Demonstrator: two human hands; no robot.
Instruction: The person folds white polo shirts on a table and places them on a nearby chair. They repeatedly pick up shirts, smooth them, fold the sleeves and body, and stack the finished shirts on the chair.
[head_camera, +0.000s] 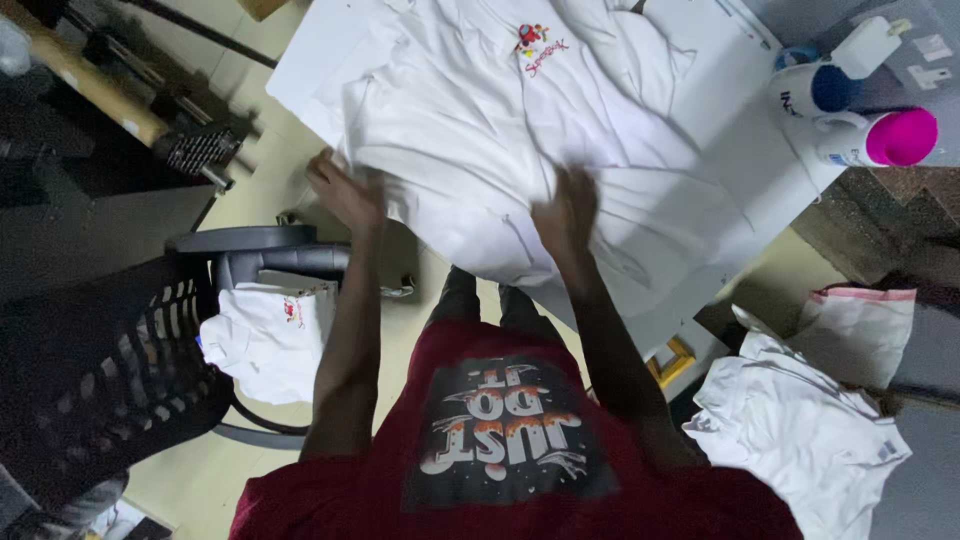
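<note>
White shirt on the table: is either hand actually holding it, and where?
The left hand is at the white shirt's lower left edge; the right hand lies on its lower front. Motion blur hides whether either grips.

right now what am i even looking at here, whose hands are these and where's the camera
There is no machine here. The one picture comes from a camera worn on a person's head, looking straight down, so you see their own red printed shirt at the bottom and both arms reaching forward.

On the white table lies a white shirt with a small red emblem near its top. The left hand is at the shirt's edge by the table's side; the right hand lies flat on the cloth. Both look blurred, and neither clearly grips anything.

Around it: two spray bottles, one with a blue cap and one with a pink cap, at the table's right end; a black chair holding a folded white garment; and a pile of white garments at lower right.
</note>
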